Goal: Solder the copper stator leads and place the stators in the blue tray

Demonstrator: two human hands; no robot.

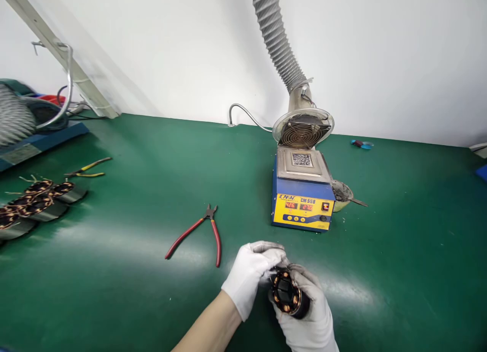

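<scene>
A black ring-shaped stator with copper windings (286,293) is held near the bottom centre, its open end tilted up toward the camera. My right hand (310,304), in a white glove, wraps round its right side and underside. My left hand (255,271), also gloved, has its fingers pressed together at the stator's upper left edge; what they pinch there is too small to name. Left of my hands, red-handled cutters (210,215) lie with their handles spread. Beyond my hands stands a blue and yellow solder pot (304,202) with a lit display.
Several stators (41,207) stand at the left beside yellow-handled pliers (89,168). A fume hood (303,131) on a ribbed hose hangs behind the solder pot. A small bowl (342,192) holding a flat tool sits at the pot's right. A blue object (361,144) lies near the wall.
</scene>
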